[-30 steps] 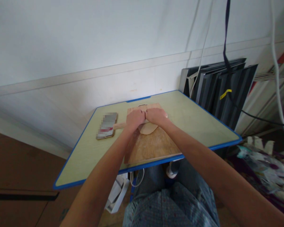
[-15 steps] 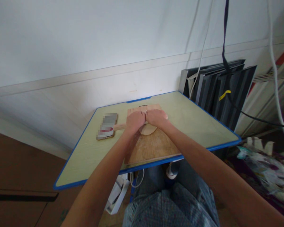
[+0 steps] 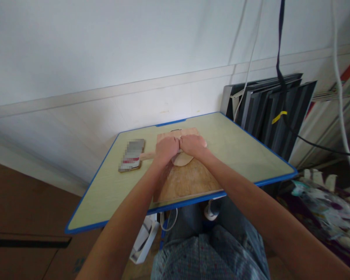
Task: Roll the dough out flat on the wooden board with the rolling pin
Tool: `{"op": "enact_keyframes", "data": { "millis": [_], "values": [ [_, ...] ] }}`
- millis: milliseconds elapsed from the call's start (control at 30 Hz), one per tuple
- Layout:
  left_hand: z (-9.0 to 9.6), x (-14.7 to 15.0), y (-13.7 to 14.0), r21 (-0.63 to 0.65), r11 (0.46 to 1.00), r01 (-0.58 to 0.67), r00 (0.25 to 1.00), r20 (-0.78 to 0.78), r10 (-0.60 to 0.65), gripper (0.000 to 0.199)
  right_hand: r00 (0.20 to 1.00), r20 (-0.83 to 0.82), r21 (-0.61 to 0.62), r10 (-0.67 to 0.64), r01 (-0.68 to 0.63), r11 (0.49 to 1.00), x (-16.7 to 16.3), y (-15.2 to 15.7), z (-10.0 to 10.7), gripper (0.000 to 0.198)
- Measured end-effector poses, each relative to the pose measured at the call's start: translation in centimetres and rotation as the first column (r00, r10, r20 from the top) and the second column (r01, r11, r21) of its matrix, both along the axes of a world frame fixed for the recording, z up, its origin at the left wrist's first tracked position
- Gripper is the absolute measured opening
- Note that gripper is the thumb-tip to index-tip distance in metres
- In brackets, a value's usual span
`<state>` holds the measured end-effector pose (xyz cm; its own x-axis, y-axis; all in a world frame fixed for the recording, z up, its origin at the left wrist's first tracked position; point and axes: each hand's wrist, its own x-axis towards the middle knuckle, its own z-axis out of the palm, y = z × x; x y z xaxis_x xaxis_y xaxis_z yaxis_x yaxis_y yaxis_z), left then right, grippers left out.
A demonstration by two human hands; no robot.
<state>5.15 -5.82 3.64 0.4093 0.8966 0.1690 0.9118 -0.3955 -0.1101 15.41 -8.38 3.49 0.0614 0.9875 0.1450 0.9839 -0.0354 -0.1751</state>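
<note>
My left hand [image 3: 167, 147] and my right hand [image 3: 192, 144] are side by side, both closed around a wooden rolling pin [image 3: 147, 156]. One end of the pin sticks out to the left of my left hand. Under and just in front of my fists lies a flat, pale round of dough [image 3: 182, 159], its far part hidden by my hands. The dough rests on a wooden board [image 3: 189, 181], which reaches to the near edge of the table.
The pale-green table [image 3: 242, 155] has a blue rim. A pixelated, phone-like flat object [image 3: 132, 154] lies left of the board. Dark panels [image 3: 277, 112] lean on the wall at right, behind hanging cables [image 3: 280, 58]. Plastic bags [image 3: 332, 206] sit at lower right.
Hardly anything differs: both hands stay on the rolling pin over the dough, and the view has shifted very slightly.
</note>
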Motion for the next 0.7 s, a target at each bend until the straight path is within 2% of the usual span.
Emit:
{"op": "enact_keyframes", "data": {
  "millis": [700],
  "values": [
    [-0.03,0.02,0.07,0.004,1.0,-0.001,1.0,0.002,0.001,0.046,1.0,0.024,0.021,-0.018,0.018,1.0,-0.15,-0.1,-0.1,0.04]
  ]
}}
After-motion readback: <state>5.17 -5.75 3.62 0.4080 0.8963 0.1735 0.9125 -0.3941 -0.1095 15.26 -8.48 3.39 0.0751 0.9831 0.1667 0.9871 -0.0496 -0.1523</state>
